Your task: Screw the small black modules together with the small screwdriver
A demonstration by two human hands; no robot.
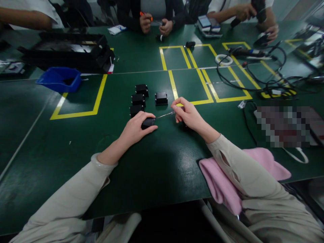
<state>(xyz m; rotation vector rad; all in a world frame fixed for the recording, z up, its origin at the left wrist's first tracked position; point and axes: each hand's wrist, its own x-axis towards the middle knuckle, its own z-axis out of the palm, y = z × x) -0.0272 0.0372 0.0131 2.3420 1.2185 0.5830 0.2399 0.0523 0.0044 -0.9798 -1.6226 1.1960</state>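
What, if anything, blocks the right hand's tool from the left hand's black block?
Nothing visible: the thin tool runs straight from the right hand to the black block in the left hand. The other blocks beyond lie off that line.

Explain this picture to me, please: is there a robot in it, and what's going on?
No robot shows here. A camera worn on a person's head looks forward and down at their own two bare hands. The left hand holds a black block. The right hand holds a thin tool, its metal shaft reaching to that block; its handle is mostly hidden. Four similar blocks lie just beyond on the green table. Farther left is a blue bin, with black trays behind it. A pink cloth lies by the right sleeve. Other people are across the table.
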